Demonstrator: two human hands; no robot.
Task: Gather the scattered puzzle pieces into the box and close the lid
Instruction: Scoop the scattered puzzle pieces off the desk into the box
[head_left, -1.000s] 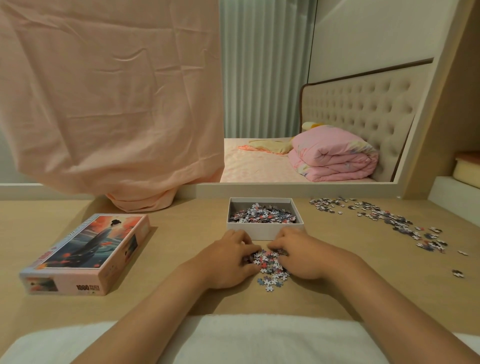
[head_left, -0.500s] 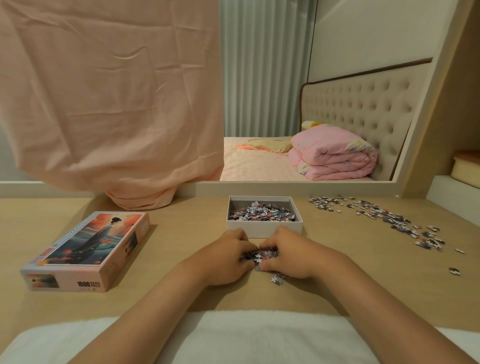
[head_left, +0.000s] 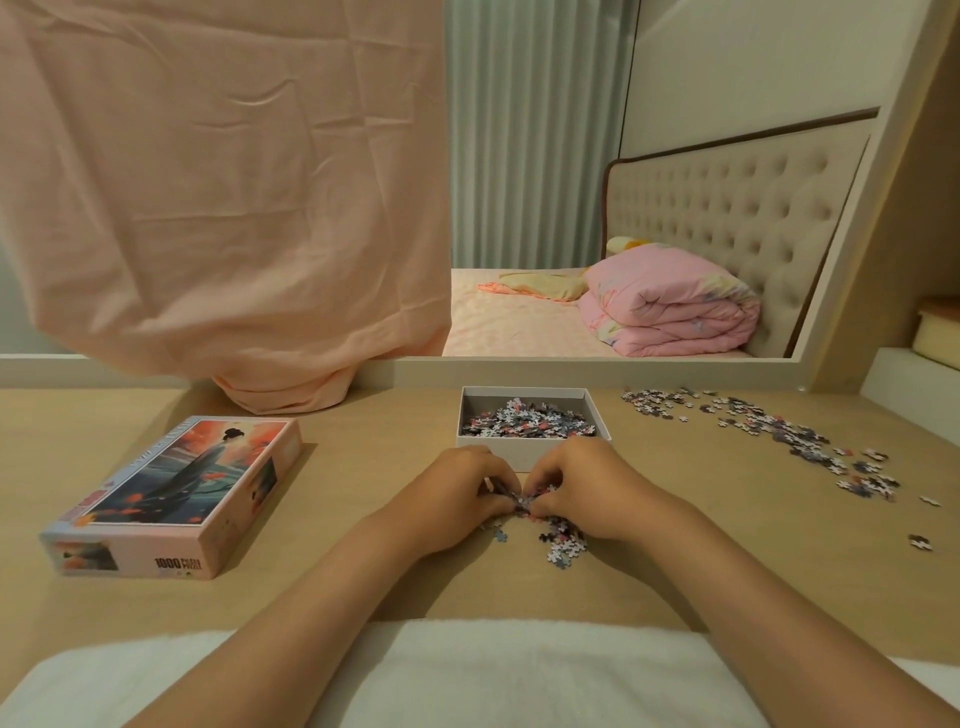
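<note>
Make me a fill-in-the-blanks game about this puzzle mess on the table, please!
1. The white box already has puzzle ____ inside it.
2. The lid with the picture lies on the ____ side of the table.
3. The left hand and right hand are squeezing a little pile together in ____ of the box.
4. A long scatter of loose pieces lies to the ____ of the box.

Missing words: pieces; left; front; right

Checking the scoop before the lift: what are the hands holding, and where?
Left hand and right hand pinch a clump of puzzle pieces between their fingertips.
</note>
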